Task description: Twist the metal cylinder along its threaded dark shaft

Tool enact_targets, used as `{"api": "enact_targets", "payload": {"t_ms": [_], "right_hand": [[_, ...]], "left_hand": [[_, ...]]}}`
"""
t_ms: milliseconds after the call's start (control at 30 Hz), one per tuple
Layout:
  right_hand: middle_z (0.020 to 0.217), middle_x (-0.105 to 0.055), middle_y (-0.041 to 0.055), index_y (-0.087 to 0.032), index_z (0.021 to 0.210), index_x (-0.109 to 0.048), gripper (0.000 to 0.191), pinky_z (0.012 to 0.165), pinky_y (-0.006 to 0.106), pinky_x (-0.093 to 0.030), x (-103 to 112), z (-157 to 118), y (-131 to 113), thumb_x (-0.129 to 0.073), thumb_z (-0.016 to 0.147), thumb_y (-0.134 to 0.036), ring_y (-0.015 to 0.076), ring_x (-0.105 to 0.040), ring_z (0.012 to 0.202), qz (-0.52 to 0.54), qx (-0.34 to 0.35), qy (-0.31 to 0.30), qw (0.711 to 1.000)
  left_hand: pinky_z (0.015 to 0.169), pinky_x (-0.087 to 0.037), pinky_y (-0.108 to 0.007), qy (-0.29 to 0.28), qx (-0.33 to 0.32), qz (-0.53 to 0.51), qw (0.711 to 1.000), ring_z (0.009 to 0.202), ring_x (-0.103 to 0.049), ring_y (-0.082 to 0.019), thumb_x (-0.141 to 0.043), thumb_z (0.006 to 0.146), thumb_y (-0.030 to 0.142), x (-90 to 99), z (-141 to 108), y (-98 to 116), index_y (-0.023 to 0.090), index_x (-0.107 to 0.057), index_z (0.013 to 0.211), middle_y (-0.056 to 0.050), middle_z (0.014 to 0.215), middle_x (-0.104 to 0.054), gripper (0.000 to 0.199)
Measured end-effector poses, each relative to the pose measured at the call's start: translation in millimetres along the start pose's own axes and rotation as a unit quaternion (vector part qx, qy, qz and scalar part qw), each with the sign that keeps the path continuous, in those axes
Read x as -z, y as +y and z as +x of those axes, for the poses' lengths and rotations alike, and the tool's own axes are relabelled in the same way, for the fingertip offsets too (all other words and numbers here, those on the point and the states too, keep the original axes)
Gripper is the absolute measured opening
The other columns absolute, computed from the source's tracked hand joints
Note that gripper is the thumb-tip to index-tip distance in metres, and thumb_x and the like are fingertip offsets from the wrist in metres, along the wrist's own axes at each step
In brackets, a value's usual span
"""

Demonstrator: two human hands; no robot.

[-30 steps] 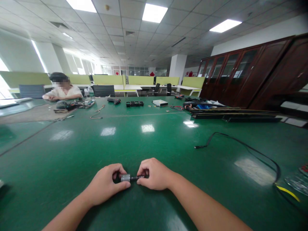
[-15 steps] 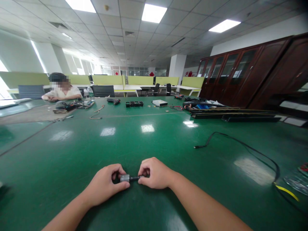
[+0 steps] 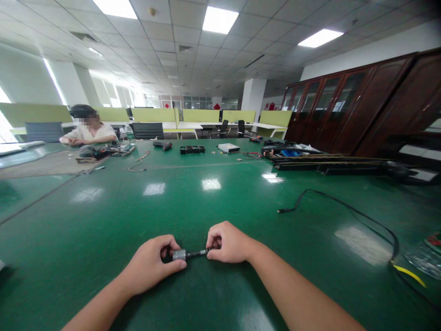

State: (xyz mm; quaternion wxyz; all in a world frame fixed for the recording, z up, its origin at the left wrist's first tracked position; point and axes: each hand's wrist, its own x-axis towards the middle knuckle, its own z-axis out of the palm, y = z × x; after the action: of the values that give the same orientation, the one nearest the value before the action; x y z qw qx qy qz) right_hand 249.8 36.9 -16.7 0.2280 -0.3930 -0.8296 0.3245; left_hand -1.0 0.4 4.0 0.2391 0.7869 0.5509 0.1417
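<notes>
A silver metal cylinder with a thin dark shaft [image 3: 179, 255] lies level just above or on the green tabletop, its shaft pointing right. My left hand [image 3: 151, 262] is closed around the cylinder, with the thumb along its near side. A pale metal section shows near the right end of the shaft. There my right hand [image 3: 227, 243] pinches a small dark piece between thumb and fingers. Most of that piece is hidden, and I cannot tell whether it is joined to the shaft.
On the right a black cable [image 3: 330, 195] curves over the green table [image 3: 138, 216]. A cordless drill [image 3: 162, 145], a black part [image 3: 192, 149] and a silver drive box [image 3: 228, 147] lie far back. Black rails [image 3: 324, 164] are stacked at right. A person [image 3: 89, 128] sits far left.
My right hand has shifted right and slightly away from me, and more of the shaft, including its pale end section, shows between the hands. My left hand and the cylinder have hardly moved.
</notes>
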Motion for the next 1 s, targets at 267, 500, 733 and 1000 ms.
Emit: {"api": "enact_targets", "payload": {"t_ms": [267, 500, 733, 1000], "right_hand": [[0.062, -0.061, -0.0022, -0.015, 0.071, -0.073, 0.008, 0.049, 0.02, -0.038, 0.5, -0.2, -1.3, -0.075, 0.064, -0.017, 0.0092, -0.052, 0.054, 0.008, -0.002, -0.003, 1.0], [0.061, -0.06, -0.0026, -0.015, 0.071, -0.072, 0.007, 0.049, 0.019, -0.038, 1.4, -0.7, 0.6, -0.073, 0.064, -0.017, 0.0092, -0.052, 0.054, 0.019, -0.002, -0.001, 1.0], [0.069, -0.061, -0.0003, -0.016, 0.078, -0.074, 0.011, 0.055, 0.022, -0.04, -12.7, 0.5, -8.4, -0.073, 0.068, -0.021, 0.0112, -0.052, 0.059, 0.0, 0.036, 0.021, 0.999], [0.081, -0.063, -0.0024, -0.021, 0.123, -0.06, 0.059, 0.066, 0.022, -0.045, -25.4, 0.9, -19.1, -0.064, 0.066, -0.009, 0.0119, -0.054, 0.067, 0.05, 0.076, 0.013, 0.996]], "left_hand": [[0.063, -0.036, -0.025, 0.002, -0.002, 0.001, 1.0, 0.072, -0.055, -0.018, -0.068, 0.074, 0.048, -0.4, 1.1, 1.1, 0.02, -0.066, 0.082, 0.001, 0.077, -0.064, 0.029], [0.063, -0.036, -0.025, -0.001, -0.001, 0.003, 1.0, 0.072, -0.056, -0.018, -0.068, 0.075, 0.049, -0.3, 1.1, 0.7, 0.02, -0.068, 0.083, 0.001, 0.076, -0.063, 0.03], [0.063, -0.036, -0.025, 0.002, -0.002, 0.002, 1.0, 0.072, -0.055, -0.018, -0.068, 0.075, 0.049, -1.5, 1.6, -1.8, 0.02, -0.067, 0.083, 0.002, 0.076, -0.063, 0.03], [0.063, -0.036, -0.024, 0.004, -0.002, -0.008, 1.0, 0.071, -0.055, -0.018, -0.072, 0.073, 0.044, -2.3, 1.3, -5.8, 0.02, -0.067, 0.084, 0.003, 0.073, -0.06, 0.027]]}}
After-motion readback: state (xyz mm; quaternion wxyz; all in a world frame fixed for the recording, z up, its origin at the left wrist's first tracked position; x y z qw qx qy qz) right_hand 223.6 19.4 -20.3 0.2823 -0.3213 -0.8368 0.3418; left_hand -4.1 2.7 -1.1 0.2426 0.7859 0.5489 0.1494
